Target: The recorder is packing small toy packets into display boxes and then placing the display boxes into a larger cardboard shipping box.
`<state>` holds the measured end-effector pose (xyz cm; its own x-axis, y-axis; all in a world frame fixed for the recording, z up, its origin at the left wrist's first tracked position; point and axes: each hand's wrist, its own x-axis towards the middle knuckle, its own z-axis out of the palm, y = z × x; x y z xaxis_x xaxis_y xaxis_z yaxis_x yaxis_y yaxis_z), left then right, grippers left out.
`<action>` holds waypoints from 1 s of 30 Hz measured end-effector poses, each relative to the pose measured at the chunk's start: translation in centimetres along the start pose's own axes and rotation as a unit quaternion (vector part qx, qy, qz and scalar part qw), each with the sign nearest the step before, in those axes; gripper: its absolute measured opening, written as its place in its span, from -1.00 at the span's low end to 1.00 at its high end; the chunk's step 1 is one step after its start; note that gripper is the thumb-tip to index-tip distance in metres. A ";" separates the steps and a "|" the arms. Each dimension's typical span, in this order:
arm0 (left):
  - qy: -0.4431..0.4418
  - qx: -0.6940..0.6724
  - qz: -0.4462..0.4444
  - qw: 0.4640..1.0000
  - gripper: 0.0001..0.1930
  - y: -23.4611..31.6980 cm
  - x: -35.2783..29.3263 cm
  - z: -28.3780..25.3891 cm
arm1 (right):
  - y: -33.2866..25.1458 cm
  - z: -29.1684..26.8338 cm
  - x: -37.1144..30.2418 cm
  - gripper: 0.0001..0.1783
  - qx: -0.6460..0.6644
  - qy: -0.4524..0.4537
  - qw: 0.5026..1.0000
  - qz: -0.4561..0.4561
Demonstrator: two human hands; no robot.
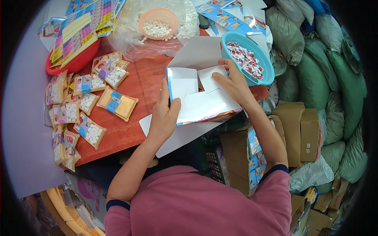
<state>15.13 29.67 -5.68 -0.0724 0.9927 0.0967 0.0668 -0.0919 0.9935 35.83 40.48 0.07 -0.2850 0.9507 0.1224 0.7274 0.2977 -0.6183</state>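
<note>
White folding carton (197,103) gripped by both hands: left hand (164,114) clamping its near-left edge, right hand (235,84) fingers pressing the flap (blue bowl (266,67) just beyond).

We see red-brown table (138,84) carrying: small packs of white pieces (84,104) scattered at left, red tray (75,63) with colourful cards, orange basket (158,23) on clear plastic bag, blue bowl (252,59) of wrapped sweets, white sheet (177,137) at near edge

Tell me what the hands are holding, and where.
Both grip a white folded cardboard box: left hand at its left edge, right hand on a top flap.
</note>
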 end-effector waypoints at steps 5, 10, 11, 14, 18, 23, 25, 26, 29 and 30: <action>0.014 -0.003 0.001 1.000 -0.32 0.1 -0.5 -0.3 | -1.0 -0.1 -1.2 -0.38 0.035 -0.025 0.999 -0.030; 0.000 0.005 -0.013 1.000 -0.32 0.2 -0.7 0.2 | -0.5 -0.1 -1.3 -0.41 -0.037 -0.022 0.999 -0.023; 0.000 0.012 0.005 1.000 -0.32 0.1 -0.7 0.2 | 0.0 0.0 -1.1 -0.42 -0.069 -0.003 0.997 -0.047; 0.003 0.026 0.021 0.999 -0.32 -0.2 -0.7 0.4 | 0.2 0.2 -1.1 -0.44 -0.112 0.018 0.991 -0.075; 0.016 -0.004 0.007 1.000 -0.32 0.2 -0.6 0.2 | -1.4 -0.3 -1.2 -0.47 -0.047 -0.008 0.998 -0.029; 0.013 -0.018 0.019 1.000 -0.31 -0.3 -0.2 -0.3 | -1.2 -2.7 2.3 -0.55 0.069 0.139 0.987 -0.044; 0.000 -0.008 0.003 1.000 -0.30 -0.1 -0.2 0.1 | -1.4 -4.1 5.3 -0.58 0.112 0.188 0.975 -0.050; -0.001 -0.006 0.005 1.000 -0.30 -0.5 0.0 0.2 | -1.1 -4.4 7.3 -0.57 0.151 0.085 0.984 -0.051; 0.021 0.030 0.028 0.999 -0.31 -1.2 -0.1 -0.2 | -2.6 -3.7 9.8 -0.52 0.168 -0.187 0.967 -0.037; 0.032 0.004 0.018 0.999 -0.31 -1.0 -0.1 -0.3 | -3.5 -3.5 10.0 -0.46 0.139 -0.342 0.929 -0.020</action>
<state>14.77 29.64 -6.70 -0.1337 0.9816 0.1365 0.0778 -0.1269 0.9889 32.63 49.26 6.17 -0.7068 0.6339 -0.3139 0.5458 0.2064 -0.8121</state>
